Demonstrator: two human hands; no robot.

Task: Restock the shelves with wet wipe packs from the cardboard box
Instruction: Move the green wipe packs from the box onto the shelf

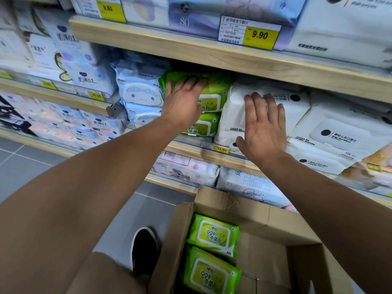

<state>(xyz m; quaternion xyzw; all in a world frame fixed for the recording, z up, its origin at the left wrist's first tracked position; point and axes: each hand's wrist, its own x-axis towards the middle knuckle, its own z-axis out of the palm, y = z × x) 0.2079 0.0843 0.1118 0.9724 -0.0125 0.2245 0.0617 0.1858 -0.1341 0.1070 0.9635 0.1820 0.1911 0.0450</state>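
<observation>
The yellow 9.90 price tag (260, 35) is my marker. Directly below it on the next shelf stand white baby wipe packs (297, 115). Down and left of it sit blue cartoon-face packs (141, 96). Far below it, beside my black shoe (144, 250), I see grey floor tiles (25, 158). Left of it hangs another yellow tag (110, 9).

Light wooden shelving (212, 54) fills most of the frame, its boards running from upper left down to the right edge, with a second run of shelves (53, 96) at the left. Yellow price tags (259, 36) sit along the shelf fronts at top centre, top left and mid-frame. A grey tiled floor (25, 162) with pale grout lines shows at lower left and lower centre. The light is even and bright
</observation>
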